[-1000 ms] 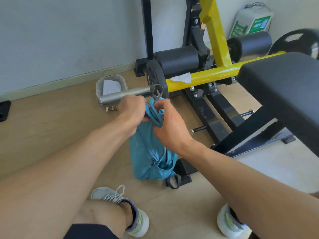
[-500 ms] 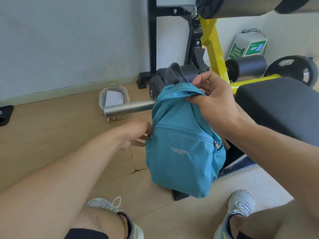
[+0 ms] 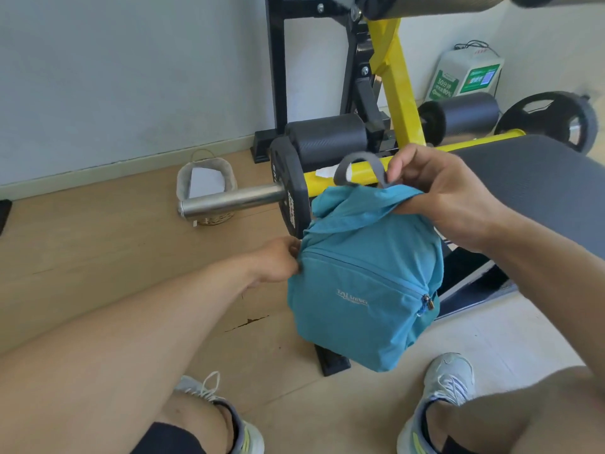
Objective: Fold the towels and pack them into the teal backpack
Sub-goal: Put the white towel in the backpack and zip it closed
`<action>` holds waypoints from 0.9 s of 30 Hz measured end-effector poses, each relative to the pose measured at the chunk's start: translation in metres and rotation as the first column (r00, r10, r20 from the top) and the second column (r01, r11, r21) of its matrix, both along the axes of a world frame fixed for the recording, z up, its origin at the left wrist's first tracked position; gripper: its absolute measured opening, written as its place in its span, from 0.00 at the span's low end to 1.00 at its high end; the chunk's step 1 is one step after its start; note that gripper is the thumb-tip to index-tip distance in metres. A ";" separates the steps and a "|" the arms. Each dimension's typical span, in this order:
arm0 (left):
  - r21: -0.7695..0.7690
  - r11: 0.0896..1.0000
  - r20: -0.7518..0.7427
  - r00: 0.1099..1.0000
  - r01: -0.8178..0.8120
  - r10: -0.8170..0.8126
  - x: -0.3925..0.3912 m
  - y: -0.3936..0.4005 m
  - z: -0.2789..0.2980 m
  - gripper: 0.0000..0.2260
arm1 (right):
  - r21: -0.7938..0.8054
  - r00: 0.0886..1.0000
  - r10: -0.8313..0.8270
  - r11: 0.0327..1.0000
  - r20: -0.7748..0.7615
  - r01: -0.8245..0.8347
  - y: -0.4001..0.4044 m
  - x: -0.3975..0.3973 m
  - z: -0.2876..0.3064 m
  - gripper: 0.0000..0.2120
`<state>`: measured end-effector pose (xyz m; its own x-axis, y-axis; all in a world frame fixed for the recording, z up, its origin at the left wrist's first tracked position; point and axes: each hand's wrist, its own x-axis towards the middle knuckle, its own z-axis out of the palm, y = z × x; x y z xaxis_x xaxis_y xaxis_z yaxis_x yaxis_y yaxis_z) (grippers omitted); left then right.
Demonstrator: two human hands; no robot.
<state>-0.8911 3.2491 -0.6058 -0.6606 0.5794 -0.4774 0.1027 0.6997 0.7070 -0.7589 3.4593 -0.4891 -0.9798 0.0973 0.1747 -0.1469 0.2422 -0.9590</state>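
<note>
The teal backpack [image 3: 363,283] hangs in the air in front of me, its front pocket zipper and a light logo facing me. My right hand [image 3: 438,194] grips the fabric at its top, right beside the grey carry loop [image 3: 360,160] that stands up. My left hand [image 3: 278,260] pinches the bag's upper left side at the zipper seam. The bag's bottom hangs above the floor between my shoes. No towels are visible.
A yellow and black weight bench fills the back: steel bar sleeve [image 3: 229,203] with a black plate [image 3: 289,191] just left of the bag, grey pad [image 3: 537,188] to the right. A small basket [image 3: 206,185] sits on the wooden floor by the wall.
The backpack came off the bar sleeve and rose in my right hand, turning its front toward me. My left hand shifted from the top strap down to the bag's left side.
</note>
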 end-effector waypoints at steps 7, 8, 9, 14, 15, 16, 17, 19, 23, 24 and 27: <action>-0.106 0.994 -0.083 0.996 0.035 -0.044 -0.007 0.005 -0.006 0.17 | 0.091 0.993 0.096 0.991 0.064 -0.102 0.001 0.006 -0.002 0.21; -0.114 0.992 -0.105 0.992 0.056 -0.068 -0.006 0.006 -0.005 0.18 | 0.090 0.994 0.095 0.991 0.059 -0.100 0.002 0.007 -0.003 0.20; -0.122 0.989 -0.121 0.988 0.079 -0.094 -0.004 0.007 -0.005 0.18 | 0.091 0.995 0.088 0.992 0.050 -0.092 0.003 0.008 -0.003 0.19; -0.312 0.921 -0.132 0.950 0.232 -0.283 0.001 0.012 -0.011 0.13 | 0.093 0.999 0.046 0.995 0.029 -0.049 0.001 0.010 -0.008 0.17; -0.378 0.887 -0.146 0.929 0.265 -0.339 0.001 0.012 -0.014 0.12 | 0.091 0.999 0.042 0.995 0.028 -0.044 0.002 0.011 -0.008 0.17; -0.438 0.850 -0.158 0.906 0.292 -0.392 0.002 0.012 -0.016 0.11 | 0.086 0.999 0.036 0.996 0.023 -0.038 0.002 0.012 -0.008 0.17; -0.482 0.817 -0.168 0.882 0.316 -0.440 0.003 0.013 -0.018 0.10 | 0.073 0.999 0.031 0.997 0.016 -0.032 0.003 0.012 -0.007 0.17; -0.526 0.771 -0.164 0.847 0.358 -0.505 0.009 0.015 -0.018 0.07 | 0.041 1.000 0.021 0.999 0.009 -0.021 0.005 0.014 -0.006 0.17; -0.577 0.708 -0.137 0.806 0.407 -0.575 0.008 0.017 -0.011 0.10 | 0.096 0.999 0.009 0.995 0.034 -0.012 0.014 0.020 -0.003 0.18; -0.581 0.707 -0.132 0.810 0.403 -0.571 0.006 0.016 -0.007 0.12 | 0.137 0.999 0.005 0.990 0.054 -0.013 0.016 0.021 -0.002 0.19; -0.541 0.746 -0.125 0.839 0.389 -0.529 -0.001 0.013 0.012 0.13 | 0.250 0.994 -0.021 0.968 0.111 -0.007 0.024 0.023 -0.002 0.18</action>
<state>-0.8916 3.2617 -0.5938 -0.5101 0.5881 -0.6277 0.6269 0.7538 0.1968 -0.7359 3.4831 -0.4908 -0.9939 0.0717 0.0839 -0.0398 0.4768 -0.8781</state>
